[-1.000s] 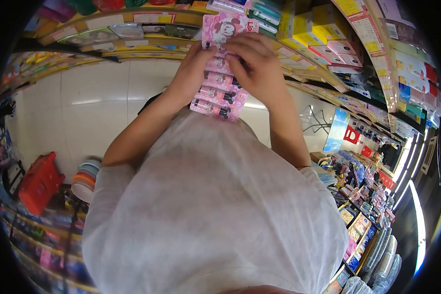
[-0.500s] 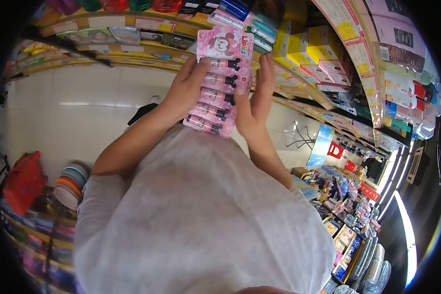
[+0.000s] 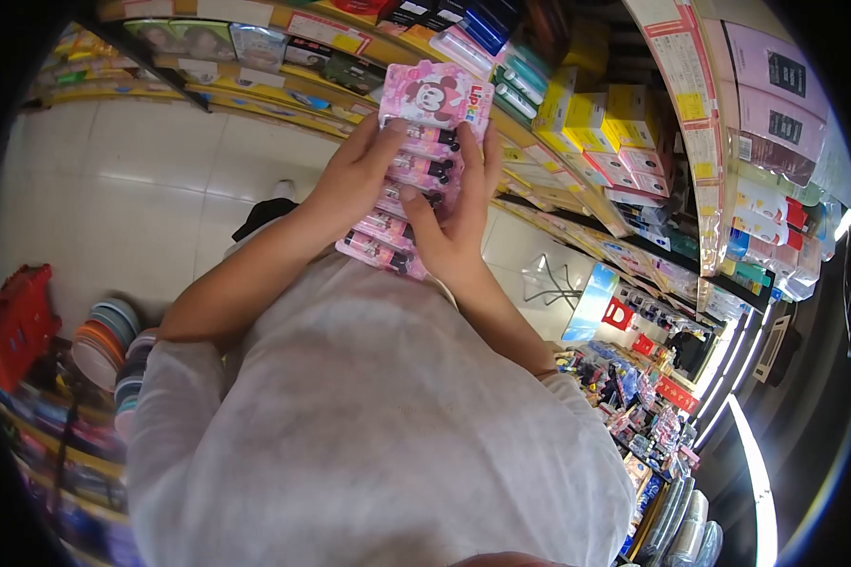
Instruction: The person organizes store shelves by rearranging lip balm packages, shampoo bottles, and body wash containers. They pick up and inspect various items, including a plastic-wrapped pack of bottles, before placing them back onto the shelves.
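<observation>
Pink LipIce lip balm packs [image 3: 424,96] overlap in a column in front of my chest. The uppermost card shows a cartoon mouse with a bow, and several small tubes with black caps lie in rows below it. Along the left edge my left hand [image 3: 355,180] is closed on the packs, thumb on the front. My right hand [image 3: 454,222] grips them from the right, its thumb across the lower tubes and its fingers along the upper right edge. Both hands cover part of the packs.
Just beyond the hands runs a store shelf [image 3: 336,38] with boxed goods and price labels. Yellow boxes [image 3: 586,123] stand on it to the right. Stacked bowls [image 3: 104,340] and a red plastic item [image 3: 21,321] are at lower left. A wire stand [image 3: 553,283] is on the tiled floor.
My right hand has moved left and closed in over the packs; its fingers stood away from the edge before. The view has shifted slightly.
</observation>
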`<state>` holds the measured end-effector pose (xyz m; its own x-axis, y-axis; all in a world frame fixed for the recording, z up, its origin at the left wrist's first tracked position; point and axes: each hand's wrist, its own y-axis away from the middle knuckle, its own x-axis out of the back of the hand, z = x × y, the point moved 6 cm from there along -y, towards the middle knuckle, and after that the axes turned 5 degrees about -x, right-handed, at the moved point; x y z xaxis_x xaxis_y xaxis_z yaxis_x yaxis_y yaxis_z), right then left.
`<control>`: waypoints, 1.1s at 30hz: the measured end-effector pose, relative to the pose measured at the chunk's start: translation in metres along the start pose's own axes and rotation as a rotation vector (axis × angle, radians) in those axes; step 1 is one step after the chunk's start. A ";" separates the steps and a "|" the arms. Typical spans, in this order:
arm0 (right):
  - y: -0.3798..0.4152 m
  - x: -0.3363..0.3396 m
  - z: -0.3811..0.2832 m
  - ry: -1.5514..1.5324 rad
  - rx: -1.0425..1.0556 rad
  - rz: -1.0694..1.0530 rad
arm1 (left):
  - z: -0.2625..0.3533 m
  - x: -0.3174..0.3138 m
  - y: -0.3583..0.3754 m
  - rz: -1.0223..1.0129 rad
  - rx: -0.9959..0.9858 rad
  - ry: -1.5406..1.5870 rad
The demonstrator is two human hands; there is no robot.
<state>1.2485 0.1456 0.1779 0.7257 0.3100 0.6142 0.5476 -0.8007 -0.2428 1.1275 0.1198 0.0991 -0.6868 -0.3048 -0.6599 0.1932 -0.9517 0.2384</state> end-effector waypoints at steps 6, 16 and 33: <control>-0.036 0.015 0.035 -0.246 -0.250 0.056 | -0.008 0.010 0.008 0.106 0.085 0.238; -0.262 0.082 0.082 1.184 0.160 -0.036 | -0.007 0.003 0.021 0.105 0.142 0.188; -0.277 0.063 0.087 1.204 0.147 -0.269 | -0.002 0.007 0.025 0.102 0.144 0.240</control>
<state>1.1787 0.4310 0.2187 -0.2177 -0.2741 0.9367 0.7177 -0.6954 -0.0367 1.1291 0.0936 0.0991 -0.4806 -0.4145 -0.7728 0.1395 -0.9062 0.3993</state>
